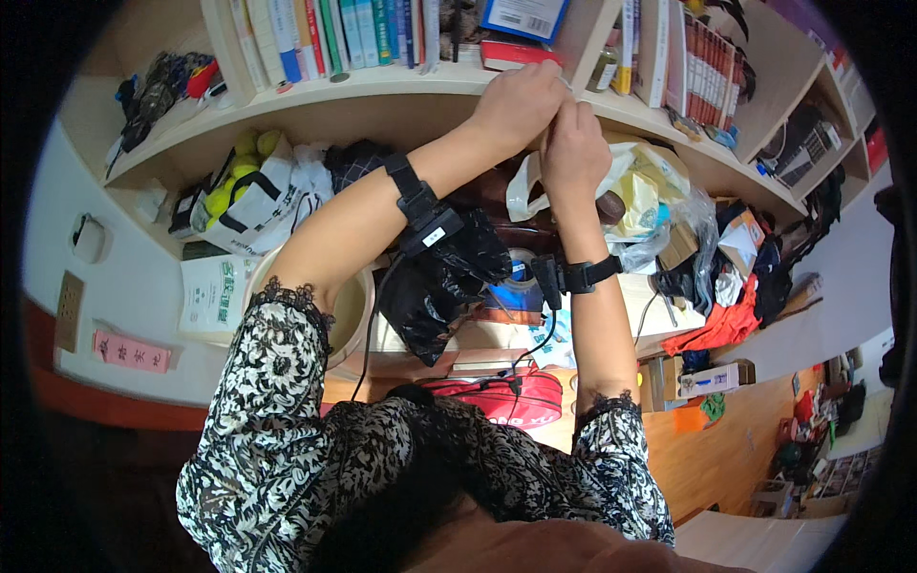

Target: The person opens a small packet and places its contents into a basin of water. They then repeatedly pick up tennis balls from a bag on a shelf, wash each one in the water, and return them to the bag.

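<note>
My left hand [521, 104] and my right hand [577, 150] meet at the fingertips in front of the upper shelf edge [423, 80]. A small whitish thing [564, 84] shows at the fingers, too small to name; the fingers are curled and mostly hidden by the backs of the hands. Just behind my left hand lies a red book or box [512, 54], with a blue-edged white item [526, 18] above it. Below my right hand is an open white plastic bag [630, 165] with pale yellow wrapping inside. Black straps with small boxes circle both forearms.
Upright books [358, 36] fill the upper shelf. Below are a bag of tennis balls [251, 190], a black plastic bag [437, 294], a roll of tape [521, 266] and a pale bucket [351, 315]. A red bag [530, 401] is lower down. Cables hang from both wrist straps.
</note>
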A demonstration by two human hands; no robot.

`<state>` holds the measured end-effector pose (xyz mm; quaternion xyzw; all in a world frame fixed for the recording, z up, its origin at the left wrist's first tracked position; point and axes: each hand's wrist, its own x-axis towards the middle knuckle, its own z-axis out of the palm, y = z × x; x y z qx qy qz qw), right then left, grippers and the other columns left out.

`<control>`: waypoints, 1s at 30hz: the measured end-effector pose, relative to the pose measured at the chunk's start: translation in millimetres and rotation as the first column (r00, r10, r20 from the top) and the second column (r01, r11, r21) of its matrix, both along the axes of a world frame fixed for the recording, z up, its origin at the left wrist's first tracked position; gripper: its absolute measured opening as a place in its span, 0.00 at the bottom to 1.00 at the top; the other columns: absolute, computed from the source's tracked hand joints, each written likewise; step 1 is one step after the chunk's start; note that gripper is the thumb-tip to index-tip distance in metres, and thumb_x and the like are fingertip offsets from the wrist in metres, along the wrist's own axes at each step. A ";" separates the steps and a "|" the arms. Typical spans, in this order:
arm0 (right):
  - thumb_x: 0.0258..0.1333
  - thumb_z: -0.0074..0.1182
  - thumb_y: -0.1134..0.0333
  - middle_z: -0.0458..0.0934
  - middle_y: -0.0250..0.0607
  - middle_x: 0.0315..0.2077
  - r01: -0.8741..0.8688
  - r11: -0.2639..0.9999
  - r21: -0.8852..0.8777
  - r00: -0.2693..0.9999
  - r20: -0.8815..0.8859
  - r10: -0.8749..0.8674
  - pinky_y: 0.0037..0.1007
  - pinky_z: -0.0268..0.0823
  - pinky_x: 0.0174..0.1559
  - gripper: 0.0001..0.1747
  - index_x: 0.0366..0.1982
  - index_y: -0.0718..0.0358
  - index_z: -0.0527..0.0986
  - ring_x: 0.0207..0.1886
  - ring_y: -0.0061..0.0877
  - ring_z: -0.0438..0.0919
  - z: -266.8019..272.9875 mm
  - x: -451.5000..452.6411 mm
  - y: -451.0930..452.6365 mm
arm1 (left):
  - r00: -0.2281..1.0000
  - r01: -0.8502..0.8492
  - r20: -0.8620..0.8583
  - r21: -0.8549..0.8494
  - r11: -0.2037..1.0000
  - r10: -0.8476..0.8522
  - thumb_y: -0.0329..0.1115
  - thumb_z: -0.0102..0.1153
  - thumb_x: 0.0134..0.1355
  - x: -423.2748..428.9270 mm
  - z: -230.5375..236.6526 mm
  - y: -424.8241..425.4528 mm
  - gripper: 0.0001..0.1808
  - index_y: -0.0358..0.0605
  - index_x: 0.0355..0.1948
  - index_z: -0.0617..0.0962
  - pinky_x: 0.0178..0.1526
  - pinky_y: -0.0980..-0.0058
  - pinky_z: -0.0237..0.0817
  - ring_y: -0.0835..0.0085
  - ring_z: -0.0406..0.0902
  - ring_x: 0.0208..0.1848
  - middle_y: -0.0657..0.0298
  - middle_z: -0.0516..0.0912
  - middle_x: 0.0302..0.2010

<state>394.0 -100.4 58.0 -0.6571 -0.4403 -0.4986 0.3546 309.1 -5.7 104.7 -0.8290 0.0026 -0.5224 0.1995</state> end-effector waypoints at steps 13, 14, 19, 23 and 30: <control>0.54 0.54 0.70 0.81 0.45 0.33 -0.359 0.922 -0.142 0.927 -0.169 0.335 0.41 0.77 0.37 0.08 0.36 0.61 0.79 0.36 0.42 0.83 34.1 -76.0 41.6 | 0.923 -0.342 -0.135 0.144 0.929 0.360 0.33 0.59 0.55 -103.1 25.2 27.0 0.06 0.44 0.32 0.81 0.43 0.65 0.72 0.61 0.75 0.46 0.60 0.76 0.41; 0.53 0.55 0.69 0.81 0.44 0.34 -0.372 0.913 -0.169 0.924 -0.163 0.347 0.39 0.77 0.36 0.07 0.35 0.61 0.79 0.35 0.40 0.84 36.8 -85.4 46.7 | 0.890 -0.407 -0.161 0.135 0.903 0.426 0.33 0.59 0.55 -115.2 24.8 28.5 0.06 0.43 0.33 0.81 0.43 0.65 0.71 0.60 0.75 0.46 0.60 0.75 0.40; 0.55 0.55 0.69 0.82 0.42 0.33 -0.283 0.930 -0.234 0.959 -0.046 0.280 0.35 0.77 0.33 0.07 0.36 0.61 0.78 0.35 0.35 0.86 39.9 -86.7 52.9 | 0.911 -0.397 -0.099 0.052 0.916 0.400 0.32 0.58 0.55 -121.1 15.6 34.7 0.07 0.39 0.32 0.79 0.45 0.63 0.70 0.58 0.75 0.47 0.58 0.76 0.40; 0.58 0.52 0.70 0.81 0.41 0.32 -0.204 0.955 -0.214 0.978 -0.079 0.191 0.36 0.77 0.32 0.05 0.35 0.60 0.77 0.33 0.35 0.85 26.9 -58.2 24.3 | 0.971 -0.232 -0.064 0.005 0.973 0.231 0.28 0.56 0.56 -87.1 7.7 17.4 0.08 0.37 0.36 0.79 0.50 0.59 0.70 0.51 0.75 0.49 0.53 0.76 0.41; 0.62 0.51 0.64 0.80 0.46 0.35 -0.114 0.993 0.028 0.981 -0.155 0.117 0.47 0.74 0.36 0.17 0.50 0.60 0.77 0.36 0.44 0.83 21.2 36.3 -65.1 | 0.998 -0.066 -0.010 0.164 0.984 0.069 0.34 0.58 0.55 23.7 13.3 -62.3 0.08 0.43 0.35 0.81 0.45 0.65 0.68 0.62 0.76 0.47 0.60 0.76 0.42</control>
